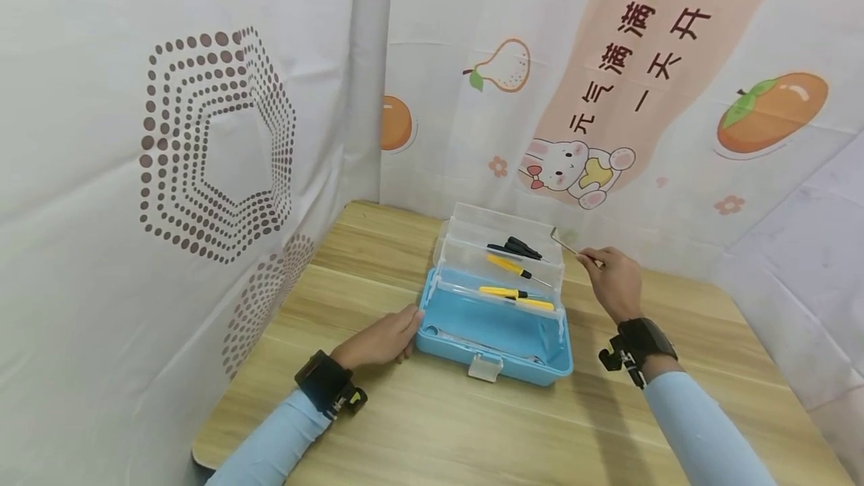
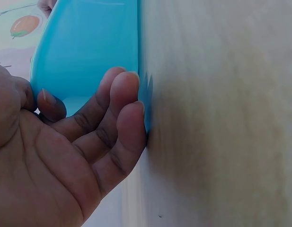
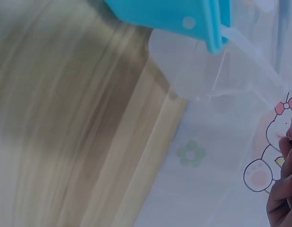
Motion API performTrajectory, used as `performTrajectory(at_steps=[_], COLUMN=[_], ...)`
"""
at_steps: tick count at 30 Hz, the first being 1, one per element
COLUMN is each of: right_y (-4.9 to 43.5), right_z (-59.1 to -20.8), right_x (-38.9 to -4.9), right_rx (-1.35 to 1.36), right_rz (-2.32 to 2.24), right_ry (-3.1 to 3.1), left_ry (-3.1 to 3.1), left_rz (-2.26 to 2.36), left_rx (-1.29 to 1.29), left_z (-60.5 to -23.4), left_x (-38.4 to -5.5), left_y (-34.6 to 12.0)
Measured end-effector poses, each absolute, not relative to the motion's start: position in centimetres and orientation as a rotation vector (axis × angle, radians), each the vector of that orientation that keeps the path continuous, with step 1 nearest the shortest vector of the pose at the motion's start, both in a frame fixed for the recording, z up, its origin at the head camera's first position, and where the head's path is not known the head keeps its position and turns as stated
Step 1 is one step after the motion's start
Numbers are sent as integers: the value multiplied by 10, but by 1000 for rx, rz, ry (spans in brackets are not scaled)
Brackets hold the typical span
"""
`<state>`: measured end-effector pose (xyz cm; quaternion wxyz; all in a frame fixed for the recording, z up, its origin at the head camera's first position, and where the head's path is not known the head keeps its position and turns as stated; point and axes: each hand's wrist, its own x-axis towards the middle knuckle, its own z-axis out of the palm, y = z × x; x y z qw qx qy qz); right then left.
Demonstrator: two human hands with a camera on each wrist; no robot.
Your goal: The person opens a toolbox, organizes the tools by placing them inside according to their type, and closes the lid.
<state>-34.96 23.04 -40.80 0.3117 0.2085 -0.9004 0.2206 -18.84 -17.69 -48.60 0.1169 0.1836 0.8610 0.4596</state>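
Observation:
A blue toolbox [image 1: 520, 372] with a clear lid [image 1: 502, 222] stands open on the table. My left hand [image 1: 382, 337] grips its left end, thumb at the rim and fingers curled against the outer wall [image 2: 96, 42]. Raised at the box's right back, my right hand [image 1: 616, 281] pinches a thin L-shaped hex key [image 1: 565, 244], its bent end pointing up and left. Yellow screwdrivers [image 1: 505, 265] and black-handled tools [image 1: 520, 247] lie in the clear trays. A metal wrench [image 1: 482, 343] rests in the blue base. Only the right fingers [image 3: 283, 194] show in the right wrist view.
The wooden table [image 1: 378, 426] carries the box. White patterned curtains [image 1: 432, 58] hang behind the table and along its left and right sides. At the front of the box hangs a clear latch [image 1: 485, 367].

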Motion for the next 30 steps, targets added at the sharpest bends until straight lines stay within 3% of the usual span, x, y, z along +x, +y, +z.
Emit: performTrajectory(at_steps=[30], right_y=[189], right_z=[-402], right_x=[-383], right_rx=[618], right_rz=[581], right_ry=[-2415], left_ry=[2507], left_rz=[1348], left_rx=[493], left_z=[-486], left_x=[-190], left_y=[-177])
